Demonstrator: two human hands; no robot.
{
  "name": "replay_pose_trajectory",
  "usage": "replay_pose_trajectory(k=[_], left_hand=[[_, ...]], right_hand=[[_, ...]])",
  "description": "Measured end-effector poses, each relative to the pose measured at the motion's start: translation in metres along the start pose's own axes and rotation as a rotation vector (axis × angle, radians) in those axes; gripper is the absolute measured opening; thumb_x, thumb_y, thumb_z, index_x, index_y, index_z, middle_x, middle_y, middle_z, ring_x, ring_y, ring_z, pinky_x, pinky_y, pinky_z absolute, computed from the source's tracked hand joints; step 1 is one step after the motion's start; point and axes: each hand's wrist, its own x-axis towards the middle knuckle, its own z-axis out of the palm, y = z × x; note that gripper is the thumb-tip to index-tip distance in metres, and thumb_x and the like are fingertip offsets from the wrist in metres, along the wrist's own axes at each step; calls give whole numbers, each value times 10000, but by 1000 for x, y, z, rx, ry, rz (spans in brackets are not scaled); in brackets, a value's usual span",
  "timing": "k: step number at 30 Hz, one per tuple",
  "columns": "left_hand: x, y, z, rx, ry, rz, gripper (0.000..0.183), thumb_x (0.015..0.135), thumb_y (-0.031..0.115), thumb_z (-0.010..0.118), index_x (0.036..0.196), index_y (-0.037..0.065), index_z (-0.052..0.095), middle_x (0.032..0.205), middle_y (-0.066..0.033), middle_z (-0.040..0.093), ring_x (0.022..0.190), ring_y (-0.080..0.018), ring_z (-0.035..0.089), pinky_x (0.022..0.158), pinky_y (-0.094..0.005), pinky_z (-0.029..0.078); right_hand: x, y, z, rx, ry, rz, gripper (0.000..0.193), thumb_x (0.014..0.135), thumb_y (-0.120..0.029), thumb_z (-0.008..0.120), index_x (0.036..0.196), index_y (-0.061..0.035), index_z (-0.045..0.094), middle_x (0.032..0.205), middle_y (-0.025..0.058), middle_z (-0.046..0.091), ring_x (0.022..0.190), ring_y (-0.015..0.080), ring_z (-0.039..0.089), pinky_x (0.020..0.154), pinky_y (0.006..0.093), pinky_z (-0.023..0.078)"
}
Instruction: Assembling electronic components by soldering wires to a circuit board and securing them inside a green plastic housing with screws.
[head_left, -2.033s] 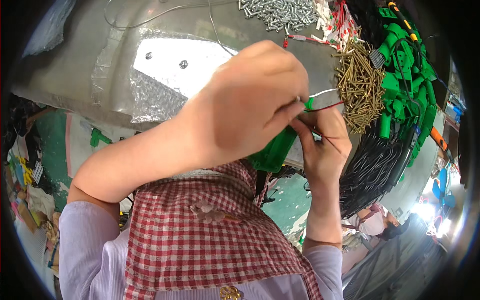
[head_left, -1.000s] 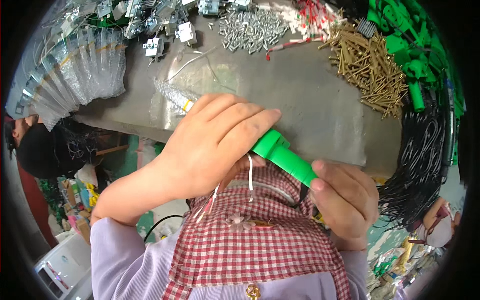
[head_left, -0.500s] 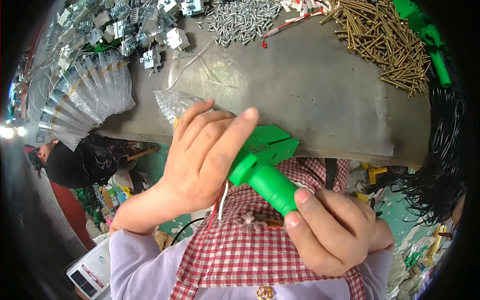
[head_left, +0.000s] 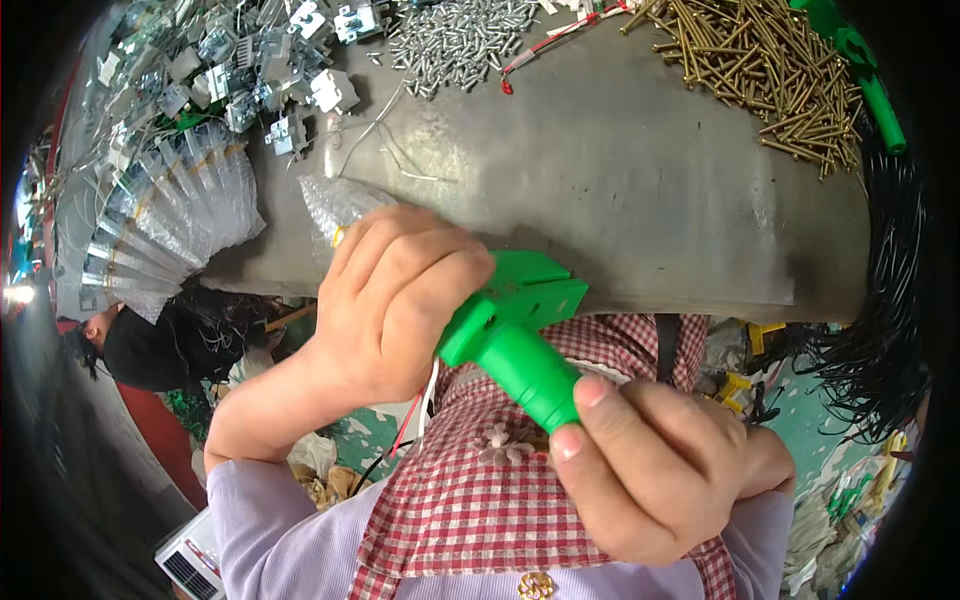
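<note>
A green plastic housing with a round ribbed handle (head_left: 525, 375) and a blocky slotted head lies slantwise between my hands, in front of my apron. My left hand (head_left: 395, 300) is closed over the head's left end, fingers curled down, hiding what lies beneath the palm. My right hand (head_left: 660, 465) pinches the lower tip of the handle between thumb and fingers. From under my left hand hang a red wire and a white wire (head_left: 428, 400). Just beyond its knuckles, a piece of bubble wrap (head_left: 340, 205) with a bit of yellow rests near the table edge.
The metal table (head_left: 630, 190) holds piled white-and-metal parts (head_left: 225, 75), fanned bubble-wrap sleeves (head_left: 185, 205), silver screws (head_left: 460, 40) and long brass-coloured screws (head_left: 765, 75). Black cables (head_left: 885, 290) hang at the right edge. Another person's dark-covered head (head_left: 150, 345) shows at the left.
My left fingers, with the index raised before, have curled down over the housing's head. Both hands and the housing have shifted slightly left.
</note>
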Motion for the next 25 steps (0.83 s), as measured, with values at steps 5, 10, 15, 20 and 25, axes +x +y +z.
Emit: replay_pose_trajectory(k=[5, 10, 15, 20, 25], left_hand=[[4, 1, -4, -20, -42, -28, 409, 688, 119, 657, 1064, -6, 556, 908, -121, 617, 774, -288, 610, 684, -395, 505], [6, 2, -8, -15, -109, -39, 360, 670, 137, 673, 985, -6, 574, 920, -126, 625, 762, -284, 613, 698, -400, 522], [4, 7, -4, -22, -26, -46, 346, 673, 112, 664, 983, -6, 566, 916, -132, 618, 754, -280, 612, 696, -400, 516], [20, 4, -13, -10, -157, -103, 399, 710, 126, 660, 1065, -2, 529, 933, -148, 597, 807, -312, 603, 699, -398, 479], [50, 7, -10, -217, -408, -379, 686, 722, 328, 757, 1278, 34, 481, 1162, -200, 568, 1032, -388, 566, 850, -445, 459]], right_hand=[[-1, -9, -2, -22, -8, 94, 137, 766, -104, 677, 895, -90, 633, 888, 110, 690, 583, 162, 558, 406, 223, 356], [0, -11, -5, 5, -87, 98, 143, 770, -106, 676, 903, -90, 627, 896, 115, 689, 582, 163, 560, 418, 222, 360], [-11, 6, 6, -20, 117, -173, 157, 791, -21, 690, 934, 22, 643, 949, 187, 677, 623, 195, 584, 417, 212, 455], [8, 5, -11, -54, -40, -19, 194, 732, -45, 712, 909, -62, 635, 915, 125, 690, 575, 175, 562, 447, 223, 404], [24, 72, -29, 264, -270, 765, 146, 843, -109, 681, 981, -58, 674, 960, 90, 695, 786, 232, 649, 690, 281, 515]])
